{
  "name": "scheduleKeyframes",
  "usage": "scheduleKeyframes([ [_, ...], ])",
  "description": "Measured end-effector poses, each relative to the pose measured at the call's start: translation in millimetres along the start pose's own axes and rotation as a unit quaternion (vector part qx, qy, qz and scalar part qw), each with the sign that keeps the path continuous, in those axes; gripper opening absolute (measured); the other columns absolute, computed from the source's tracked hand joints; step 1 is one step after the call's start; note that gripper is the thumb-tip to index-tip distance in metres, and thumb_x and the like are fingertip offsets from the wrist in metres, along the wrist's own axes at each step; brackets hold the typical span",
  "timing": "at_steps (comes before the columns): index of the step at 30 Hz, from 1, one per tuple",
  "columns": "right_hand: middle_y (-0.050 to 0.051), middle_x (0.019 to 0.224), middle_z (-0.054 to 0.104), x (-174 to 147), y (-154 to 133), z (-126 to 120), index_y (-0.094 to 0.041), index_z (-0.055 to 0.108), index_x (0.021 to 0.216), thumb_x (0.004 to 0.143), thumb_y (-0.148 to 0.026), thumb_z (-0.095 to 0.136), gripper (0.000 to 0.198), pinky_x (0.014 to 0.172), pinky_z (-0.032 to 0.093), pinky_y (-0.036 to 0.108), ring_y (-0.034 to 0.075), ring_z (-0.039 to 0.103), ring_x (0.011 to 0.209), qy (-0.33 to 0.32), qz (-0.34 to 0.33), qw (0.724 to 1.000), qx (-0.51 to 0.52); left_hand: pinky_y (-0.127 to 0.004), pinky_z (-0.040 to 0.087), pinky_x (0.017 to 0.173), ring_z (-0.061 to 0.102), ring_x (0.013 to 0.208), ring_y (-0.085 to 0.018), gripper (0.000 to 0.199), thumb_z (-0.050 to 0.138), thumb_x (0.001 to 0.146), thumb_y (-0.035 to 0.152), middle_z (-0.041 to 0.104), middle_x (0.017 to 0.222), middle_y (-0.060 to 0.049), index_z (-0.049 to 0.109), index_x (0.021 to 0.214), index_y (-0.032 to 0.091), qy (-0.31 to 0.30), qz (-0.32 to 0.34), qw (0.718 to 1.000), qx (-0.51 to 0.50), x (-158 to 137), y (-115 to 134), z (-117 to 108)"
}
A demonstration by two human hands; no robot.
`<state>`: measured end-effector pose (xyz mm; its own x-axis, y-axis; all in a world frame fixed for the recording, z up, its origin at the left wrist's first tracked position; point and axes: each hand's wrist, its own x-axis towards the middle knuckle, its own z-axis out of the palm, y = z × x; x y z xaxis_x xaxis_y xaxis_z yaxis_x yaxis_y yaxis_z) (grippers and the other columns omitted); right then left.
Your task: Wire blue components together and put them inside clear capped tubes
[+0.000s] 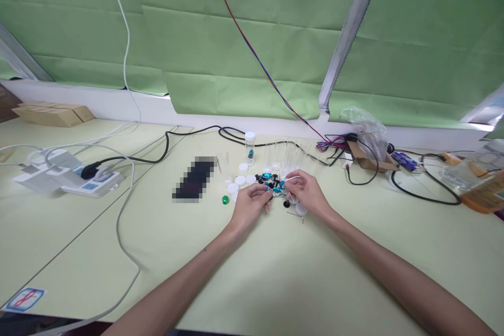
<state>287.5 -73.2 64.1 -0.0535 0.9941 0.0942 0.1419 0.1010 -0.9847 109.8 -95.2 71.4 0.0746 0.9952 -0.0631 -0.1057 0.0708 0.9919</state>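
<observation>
Parts (267,175) in blue and black lie heaped on the counter (334,283), just beyond and between my fingertips, likely so that both sides can reach them. My left grip (252,202) is drawn narrow at a small blue bit by the heap's near edge; I cannot tell whether it is pinched or only touched. My right grip (309,191) is narrow too, fingertips at the heap's right side; what it holds, if anything, is too small to tell. Such small pieces seem to call for fingertips rather than a whole palm. White caps (233,188) lie loose beside my left grip, and clear tubes (289,155) stand behind the heap, perhaps to leave the near side free for my wrists. One capped tube (250,149) stands upright with something blue inside.
</observation>
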Motion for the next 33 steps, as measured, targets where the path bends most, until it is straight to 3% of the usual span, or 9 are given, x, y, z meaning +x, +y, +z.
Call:
scheduleKeyframes([
  [10, 0.001, 0.074, 0.065, -2.1, 4.1, -0.3, -0.020, 0.057, 0.093, 0.079, -0.030, 0.058, 0.017, 0.054, 0.049, 0.027, 0.012, 0.059, 0.051, -0.007, -0.059, 0.994, -0.095, -0.027, 0.044, 0.052, 0.056, 0.048, -0.013, 0.027, 0.077, 0.064, 0.035, 0.062, 0.057, -0.001, 0.066, 0.076, 0.014, 0.003, 0.001, 1.000, 0.001, -0.5, 1.3, 0.0],
  [33, -0.003, 0.072, 0.059, -3.3, 5.3, -0.9, -0.021, 0.055, 0.099, 0.083, -0.027, 0.053, 0.017, 0.052, 0.045, 0.024, 0.012, 0.059, 0.052, -0.057, -0.064, 0.991, -0.104, -0.026, 0.045, 0.051, 0.055, 0.048, -0.012, 0.023, 0.074, 0.067, 0.031, 0.062, 0.058, -0.002, 0.064, 0.077, 0.013, 0.004, 0.000, 1.000, 0.013, -0.3, 1.7, -0.3],
])
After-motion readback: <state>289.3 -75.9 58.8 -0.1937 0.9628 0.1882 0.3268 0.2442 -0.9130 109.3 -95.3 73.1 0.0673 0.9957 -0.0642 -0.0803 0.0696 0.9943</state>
